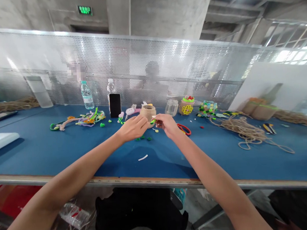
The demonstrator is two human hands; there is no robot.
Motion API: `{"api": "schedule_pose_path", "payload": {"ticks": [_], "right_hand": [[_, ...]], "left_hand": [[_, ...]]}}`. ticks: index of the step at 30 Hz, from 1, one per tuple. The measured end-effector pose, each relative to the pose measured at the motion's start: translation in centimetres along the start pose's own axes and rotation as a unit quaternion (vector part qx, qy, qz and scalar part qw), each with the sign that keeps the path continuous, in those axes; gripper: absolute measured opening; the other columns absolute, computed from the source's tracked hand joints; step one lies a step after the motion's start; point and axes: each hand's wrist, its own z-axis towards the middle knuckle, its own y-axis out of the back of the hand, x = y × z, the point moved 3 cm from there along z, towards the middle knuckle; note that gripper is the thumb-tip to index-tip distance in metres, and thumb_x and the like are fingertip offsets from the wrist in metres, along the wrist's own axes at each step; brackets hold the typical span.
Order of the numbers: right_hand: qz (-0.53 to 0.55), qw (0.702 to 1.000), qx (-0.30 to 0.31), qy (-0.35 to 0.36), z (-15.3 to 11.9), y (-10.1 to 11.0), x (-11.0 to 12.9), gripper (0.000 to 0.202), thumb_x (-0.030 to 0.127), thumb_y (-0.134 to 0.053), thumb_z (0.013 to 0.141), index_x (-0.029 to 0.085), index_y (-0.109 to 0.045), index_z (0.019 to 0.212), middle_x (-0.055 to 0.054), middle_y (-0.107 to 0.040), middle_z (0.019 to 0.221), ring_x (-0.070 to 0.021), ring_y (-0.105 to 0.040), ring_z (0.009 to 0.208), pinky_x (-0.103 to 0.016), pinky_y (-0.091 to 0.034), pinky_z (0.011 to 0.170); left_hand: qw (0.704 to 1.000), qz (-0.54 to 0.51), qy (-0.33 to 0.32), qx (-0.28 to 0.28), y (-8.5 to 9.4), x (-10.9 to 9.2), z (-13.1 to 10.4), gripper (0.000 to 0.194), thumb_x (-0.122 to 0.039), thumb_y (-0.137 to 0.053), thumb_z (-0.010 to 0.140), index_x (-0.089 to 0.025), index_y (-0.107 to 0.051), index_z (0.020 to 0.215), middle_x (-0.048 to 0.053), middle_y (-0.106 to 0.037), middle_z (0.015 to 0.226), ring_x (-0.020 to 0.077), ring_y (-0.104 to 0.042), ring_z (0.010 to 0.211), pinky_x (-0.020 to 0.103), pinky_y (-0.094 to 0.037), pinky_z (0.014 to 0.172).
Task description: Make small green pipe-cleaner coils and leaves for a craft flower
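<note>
A jar wrapped in brown twine [148, 111] stands upright on the blue tabletop, just behind my two hands. My left hand [134, 127] rests against its front left side, fingers closed together; what they hold, if anything, is hidden. At the jar's front right, my right hand [166, 123] pinches a small bright green piece [153, 121] between thumb and fingers. The green piece lies between both hands, close to the jar's front. Small dark green bits [149, 139] and a white paper strip [142, 157] lie nearer to me.
Behind stand a black phone [115, 105], water bottles [87, 96], a glass jar [171, 108] and a decorated twine jar [186, 105]. Red-handled scissors [184, 129] and loose twine [243, 129] lie to the right. Colourful fuzzy stems [90, 118] are at the left.
</note>
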Motion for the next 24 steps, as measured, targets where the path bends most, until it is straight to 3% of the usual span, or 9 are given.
{"api": "schedule_pose_path", "payload": {"ticks": [7, 12, 15, 17, 20, 22, 24], "right_hand": [[0.036, 0.998, -0.023, 0.055, -1.0, -0.7, 1.4, 0.019, 0.032, -0.064, 0.075, 0.015, -0.058, 0.069, 0.004, -0.054, 0.057, -0.0081, -0.050, 0.052, -0.022, -0.046, 0.056], [0.040, 0.998, 0.033, 0.042, -3.5, -2.0, 0.6, 0.023, 0.038, -0.064, 0.072, 0.016, -0.058, 0.071, 0.002, -0.059, 0.060, -0.0102, -0.056, 0.054, -0.026, -0.049, 0.058], [0.039, 0.997, 0.069, 0.025, -4.8, -2.2, 0.1, 0.020, 0.034, -0.064, 0.073, 0.016, -0.056, 0.072, 0.001, -0.062, 0.062, -0.0119, -0.060, 0.057, -0.027, -0.051, 0.061], [0.037, 0.995, 0.095, 0.012, -5.3, -2.2, 0.0, 0.015, 0.030, -0.062, 0.076, 0.017, -0.054, 0.073, 0.001, -0.062, 0.064, -0.0119, -0.062, 0.060, -0.027, -0.051, 0.063], [0.022, 0.988, 0.147, 0.027, -5.5, -2.1, 0.3, 0.007, 0.020, -0.058, 0.078, 0.018, -0.052, 0.074, 0.001, -0.062, 0.071, -0.0112, -0.062, 0.066, -0.025, -0.051, 0.064], [-0.016, 0.983, 0.168, 0.074, -5.2, -1.9, 0.7, 0.008, 0.014, -0.058, 0.077, 0.019, -0.053, 0.073, 0.001, -0.061, 0.075, -0.0111, -0.060, 0.069, -0.024, -0.049, 0.066], [-0.064, 0.977, 0.177, 0.105, -4.6, -1.9, 0.7, 0.009, 0.014, -0.057, 0.077, 0.019, -0.053, 0.071, 0.001, -0.060, 0.075, -0.0114, -0.057, 0.069, -0.025, -0.048, 0.065]], "left_hand": [[0.993, 0.100, -0.056, 0.006, 0.6, 0.6, -1.4, 0.031, -0.013, -0.032, 0.093, -0.013, -0.061, 0.084, 0.007, -0.058, 0.070, 0.0160, -0.051, 0.067, 0.026, -0.036, 0.055], [0.990, 0.110, -0.084, -0.004, 2.0, 0.4, -4.3, 0.021, -0.014, -0.040, 0.091, -0.018, -0.061, 0.090, 0.003, -0.060, 0.070, 0.0140, -0.054, 0.066, 0.024, -0.039, 0.054], [0.995, 0.090, -0.042, -0.015, 2.3, -0.3, -5.3, 0.021, -0.019, -0.041, 0.092, -0.012, -0.058, 0.101, 0.006, -0.062, 0.078, 0.0162, -0.055, 0.069, 0.028, -0.045, 0.061], [0.997, -0.037, 0.064, 0.035, 1.8, -0.2, -5.5, 0.025, -0.027, -0.038, 0.093, -0.015, -0.059, 0.100, 0.007, -0.062, 0.085, 0.0173, -0.057, 0.076, 0.029, -0.047, 0.065], [0.950, -0.246, 0.167, 0.092, 0.7, 0.0, -5.6, 0.028, -0.028, -0.035, 0.094, -0.022, -0.061, 0.086, 0.001, -0.059, 0.074, 0.0116, -0.056, 0.065, 0.021, -0.045, 0.059], [0.913, -0.328, 0.214, 0.112, 0.1, 0.3, -5.6, 0.028, -0.028, -0.037, 0.093, -0.023, -0.062, 0.080, -0.001, -0.059, 0.070, 0.0097, -0.055, 0.061, 0.019, -0.045, 0.057], [0.903, -0.354, 0.209, 0.127, -0.3, 0.3, -5.4, 0.026, -0.025, -0.040, 0.091, -0.023, -0.061, 0.075, -0.001, -0.058, 0.069, 0.0096, -0.055, 0.061, 0.019, -0.044, 0.057]]}}
